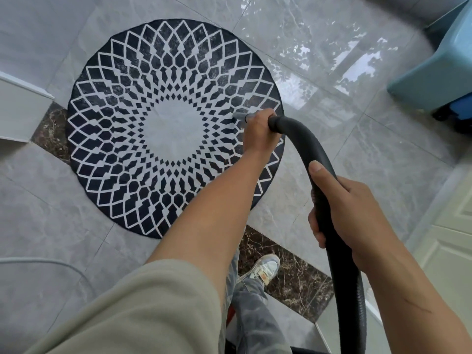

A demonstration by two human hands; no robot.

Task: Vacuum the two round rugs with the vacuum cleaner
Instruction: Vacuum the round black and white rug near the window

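Observation:
A round rug (122, 139) with a dark blue and white diamond pattern and a pale centre lies on the grey tiled floor. My left hand (260, 134) grips the front end of the black vacuum hose (314, 154), just behind the grey nozzle (241, 117). The nozzle tip sits on the rug's right part, beside the pale centre. Farther back along the hose, my right hand (347, 213) is wrapped round it. The hose runs down past the bottom edge. Only one rug is in view; the vacuum's body is hidden.
A light blue plastic box (439, 65) stands at the upper right. A white cabinet or door edge (18, 108) juts in at the left, and a white panelled door (454, 238) lines the right. A thin cord (51, 264) crosses the floor at lower left. My shoe (263, 269) stands below the rug.

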